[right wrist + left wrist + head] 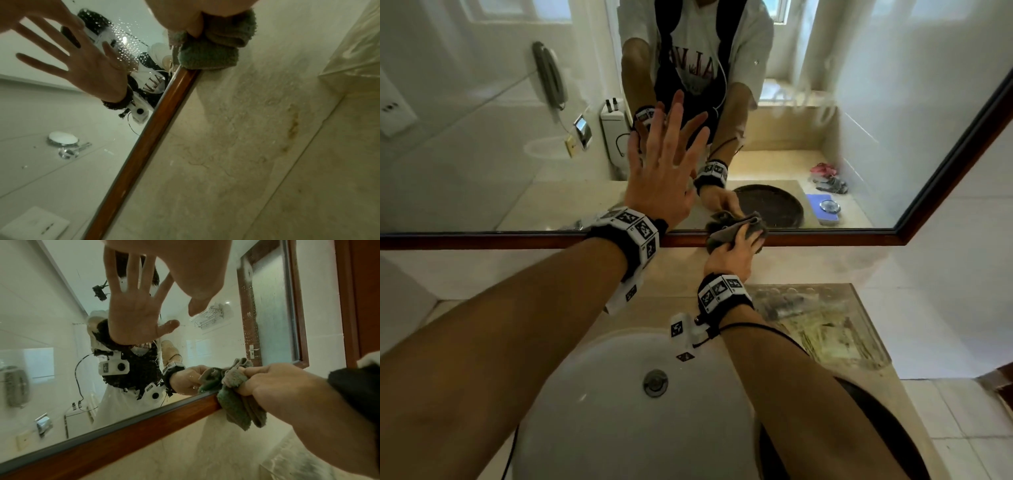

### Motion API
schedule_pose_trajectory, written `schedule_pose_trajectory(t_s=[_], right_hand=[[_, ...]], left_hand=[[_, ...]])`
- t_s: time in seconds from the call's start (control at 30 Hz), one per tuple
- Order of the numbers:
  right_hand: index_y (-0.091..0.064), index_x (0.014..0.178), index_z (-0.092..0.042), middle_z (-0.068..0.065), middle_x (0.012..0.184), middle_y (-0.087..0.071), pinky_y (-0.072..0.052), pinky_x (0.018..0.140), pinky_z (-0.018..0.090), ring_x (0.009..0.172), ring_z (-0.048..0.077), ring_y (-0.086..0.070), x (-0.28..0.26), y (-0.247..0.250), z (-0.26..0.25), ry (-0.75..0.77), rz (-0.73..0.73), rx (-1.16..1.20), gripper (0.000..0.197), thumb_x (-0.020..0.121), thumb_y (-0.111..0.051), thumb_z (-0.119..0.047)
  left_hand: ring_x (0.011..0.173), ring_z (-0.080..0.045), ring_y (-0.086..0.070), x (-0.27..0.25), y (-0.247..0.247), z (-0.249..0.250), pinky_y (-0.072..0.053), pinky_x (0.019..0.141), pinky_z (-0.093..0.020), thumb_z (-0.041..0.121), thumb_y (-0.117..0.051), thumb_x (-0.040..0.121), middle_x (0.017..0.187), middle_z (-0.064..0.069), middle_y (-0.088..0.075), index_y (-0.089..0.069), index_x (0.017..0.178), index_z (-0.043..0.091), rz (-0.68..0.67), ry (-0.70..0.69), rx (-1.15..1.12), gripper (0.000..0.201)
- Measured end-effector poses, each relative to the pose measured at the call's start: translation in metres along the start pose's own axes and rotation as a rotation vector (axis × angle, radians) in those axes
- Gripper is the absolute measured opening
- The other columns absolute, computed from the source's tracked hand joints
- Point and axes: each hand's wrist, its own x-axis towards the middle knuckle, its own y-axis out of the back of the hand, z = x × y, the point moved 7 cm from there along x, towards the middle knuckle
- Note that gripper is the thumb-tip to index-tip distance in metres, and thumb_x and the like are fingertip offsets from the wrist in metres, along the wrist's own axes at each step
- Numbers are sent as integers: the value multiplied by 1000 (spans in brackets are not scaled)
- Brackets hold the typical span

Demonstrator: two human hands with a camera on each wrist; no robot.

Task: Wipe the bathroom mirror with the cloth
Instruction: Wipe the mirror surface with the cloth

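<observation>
The wood-framed bathroom mirror (pixel 482 154) fills the wall above the sink. My left hand (pixel 664 154) lies flat against the glass with its fingers spread and holds nothing. To its lower right, my right hand (pixel 736 251) grips a bunched grey-green cloth (pixel 726 231) against the mirror's bottom frame (pixel 482 241). In the left wrist view the cloth (pixel 236 399) hangs over the frame edge from my right hand (pixel 277 382). The right wrist view shows the cloth (pixel 211 53) pressed at the frame's corner (pixel 180 84), with water droplets (pixel 125 47) on the glass beside it.
A white sink basin (pixel 619 411) with a metal drain (pixel 655 382) sits right below my arms. A glass tray (pixel 818 325) of clutter rests on the counter to the right, and a dark round object (pixel 876 428) lies under my right forearm. Beige stone wall (pixel 246 129) runs below the frame.
</observation>
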Motion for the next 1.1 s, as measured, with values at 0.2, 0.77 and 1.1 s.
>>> schedule_pose_trajectory(t_s=[0.2,0.77,1.1], right_hand=[[-6,154,-5,18,161,5,-4,121,43,148,33,8,12,31,-13,-108,93,252,72,91,-38,6],[-5,154,-8,28,158,-6,4,113,33,147,36,-8,76,93,9,-309,511,326,58,105,-31,-25],[-7,152,-2,33,155,4,0,116,39,145,44,-4,-6,-18,-63,-155,333,470,66,101,-38,-30]], left_hand=[[146,-40,0,8,-4,6,-14,106,-72,52,-62,79,160,-18,2,-2,153,32,-40,40,-12,98],[146,-40,-2,6,-24,4,-8,104,-75,70,-41,86,160,-17,-2,-2,154,32,48,80,-74,87],[146,-39,-3,-26,-15,-59,-11,111,-66,61,-38,92,161,-16,-3,-14,153,33,1,122,-59,71]])
